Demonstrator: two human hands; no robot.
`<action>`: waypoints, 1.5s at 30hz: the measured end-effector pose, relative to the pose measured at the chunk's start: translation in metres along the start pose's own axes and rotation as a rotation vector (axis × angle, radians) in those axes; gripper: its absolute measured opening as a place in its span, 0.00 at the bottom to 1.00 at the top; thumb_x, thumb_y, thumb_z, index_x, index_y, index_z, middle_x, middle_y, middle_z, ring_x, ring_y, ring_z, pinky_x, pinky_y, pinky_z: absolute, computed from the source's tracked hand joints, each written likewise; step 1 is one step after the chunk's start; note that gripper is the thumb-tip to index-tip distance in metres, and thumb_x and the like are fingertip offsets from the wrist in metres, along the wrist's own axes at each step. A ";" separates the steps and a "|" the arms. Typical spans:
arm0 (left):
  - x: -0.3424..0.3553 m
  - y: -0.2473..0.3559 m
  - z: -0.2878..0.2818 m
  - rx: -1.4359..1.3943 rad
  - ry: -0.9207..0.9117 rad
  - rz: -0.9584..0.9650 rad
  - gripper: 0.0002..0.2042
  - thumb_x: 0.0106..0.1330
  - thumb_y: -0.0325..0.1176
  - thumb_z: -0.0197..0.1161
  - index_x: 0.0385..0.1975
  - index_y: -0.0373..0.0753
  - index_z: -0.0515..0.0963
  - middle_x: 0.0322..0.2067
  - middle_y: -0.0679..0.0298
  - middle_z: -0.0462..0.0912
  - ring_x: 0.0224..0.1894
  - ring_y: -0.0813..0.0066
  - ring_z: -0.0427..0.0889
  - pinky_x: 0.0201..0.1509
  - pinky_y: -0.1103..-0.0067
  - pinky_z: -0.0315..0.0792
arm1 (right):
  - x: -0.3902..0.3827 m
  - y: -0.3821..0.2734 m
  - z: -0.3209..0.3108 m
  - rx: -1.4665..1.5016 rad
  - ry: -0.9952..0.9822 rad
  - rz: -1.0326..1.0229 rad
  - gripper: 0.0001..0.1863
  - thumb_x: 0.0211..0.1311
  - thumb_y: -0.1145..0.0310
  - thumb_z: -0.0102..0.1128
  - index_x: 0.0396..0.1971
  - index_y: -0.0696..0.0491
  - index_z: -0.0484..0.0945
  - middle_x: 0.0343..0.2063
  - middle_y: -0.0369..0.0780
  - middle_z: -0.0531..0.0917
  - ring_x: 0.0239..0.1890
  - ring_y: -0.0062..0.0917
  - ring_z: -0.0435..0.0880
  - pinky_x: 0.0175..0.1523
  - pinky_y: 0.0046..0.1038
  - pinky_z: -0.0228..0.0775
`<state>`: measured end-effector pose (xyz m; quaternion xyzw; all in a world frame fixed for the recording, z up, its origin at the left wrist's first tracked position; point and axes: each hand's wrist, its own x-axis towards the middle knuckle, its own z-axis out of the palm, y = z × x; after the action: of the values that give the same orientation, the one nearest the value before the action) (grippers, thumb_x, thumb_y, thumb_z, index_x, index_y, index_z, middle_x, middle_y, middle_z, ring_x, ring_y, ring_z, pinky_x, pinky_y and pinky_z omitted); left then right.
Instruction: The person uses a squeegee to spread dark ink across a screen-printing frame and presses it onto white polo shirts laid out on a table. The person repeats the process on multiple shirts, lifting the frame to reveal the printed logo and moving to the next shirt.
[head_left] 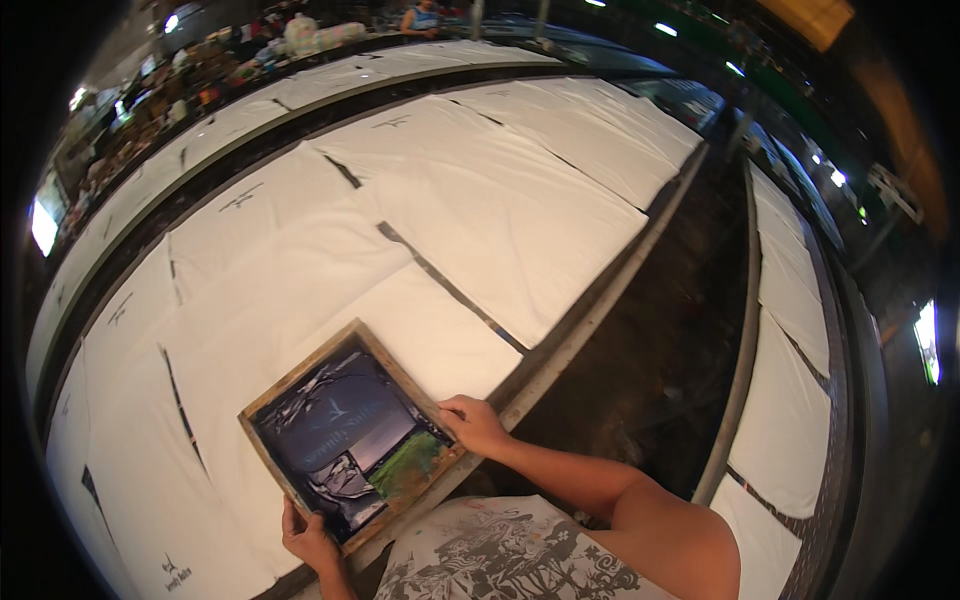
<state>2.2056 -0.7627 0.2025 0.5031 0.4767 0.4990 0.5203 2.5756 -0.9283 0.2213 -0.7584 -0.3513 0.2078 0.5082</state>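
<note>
A wood-edged silk-screen frame [325,420] lies tilted in front of me, over the near edge of a long table. Its mesh is dark, with a faint bird-like design, shiny dark patches and a green area at the lower right corner. My left hand [310,540] is closed on its lower left edge, thumb uppermost. On the right edge, my right hand [472,425] grips the wood with fingers curled. Beneath and beyond the frame, white cloth pieces [450,320], looking like shirts, are laid flat side by side. Some bear a small dark print [175,572].
Dark strips [440,280] of table show between the cloths. Right of the table runs a dark aisle [620,340], then another table with white cloths [790,420]. A further cloth-covered table [250,110] stands beyond. At the far back are a person [420,18] and piled goods.
</note>
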 end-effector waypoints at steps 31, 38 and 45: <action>0.184 0.121 0.005 1.112 -0.834 0.349 0.54 0.48 0.21 0.89 0.83 0.41 0.72 0.84 0.36 0.63 0.84 0.36 0.67 0.87 0.55 0.69 | -0.065 -0.058 0.007 -0.405 -0.378 -0.946 0.19 0.67 0.74 0.73 0.57 0.58 0.90 0.62 0.47 0.88 0.67 0.42 0.83 0.70 0.45 0.73; 0.234 0.119 0.018 1.332 -0.919 0.434 0.65 0.32 0.33 1.00 0.82 0.42 0.73 0.79 0.33 0.71 0.81 0.35 0.71 0.83 0.55 0.74 | -0.065 -0.053 0.015 -0.416 -0.417 -0.914 0.23 0.64 0.77 0.69 0.61 0.60 0.89 0.64 0.49 0.87 0.70 0.44 0.81 0.71 0.47 0.73; 0.280 0.110 0.037 1.360 -1.107 0.432 0.69 0.30 0.42 1.01 0.84 0.43 0.71 0.71 0.39 0.82 0.75 0.41 0.80 0.79 0.58 0.80 | -0.065 -0.048 0.022 -0.436 -0.370 -0.961 0.23 0.65 0.76 0.69 0.61 0.58 0.90 0.62 0.47 0.88 0.67 0.42 0.82 0.68 0.44 0.73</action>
<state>2.2513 -0.4852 0.3156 0.9488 0.2454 -0.1175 0.1604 2.5018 -0.9515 0.2541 -0.5512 -0.7758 0.0051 0.3070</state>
